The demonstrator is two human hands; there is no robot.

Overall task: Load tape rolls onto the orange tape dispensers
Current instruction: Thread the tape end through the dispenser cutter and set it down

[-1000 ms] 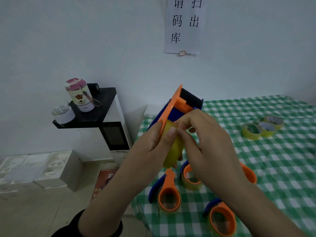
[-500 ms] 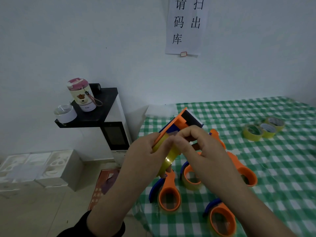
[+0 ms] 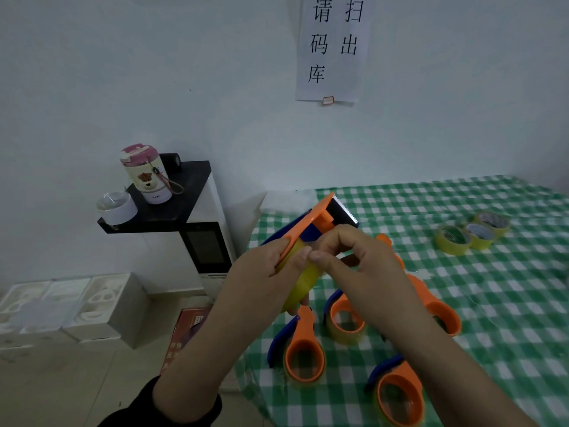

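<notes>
Left hand [image 3: 268,269]: grip wrapped round the orange-and-blue plastic tape dispenser [image 3: 320,215], thumb on the orange side plate. It's held up off the table, toothed blade pointing away.
Right hand [image 3: 366,266]: fingers curled in, grip pinching the rim of the yellow tape roll [image 3: 300,286], thumb tip touching the left thumb.
Roll: sits on the held dispenser, between both hands.
Table: the green-and-white checked table [image 3: 508,303] has 4 more orange loop-handled dispensers [image 3: 304,355] lying under the arms.
Spares: 3 loose yellow tape rolls [image 3: 452,240] bunched together, well apart to the right.
</notes>
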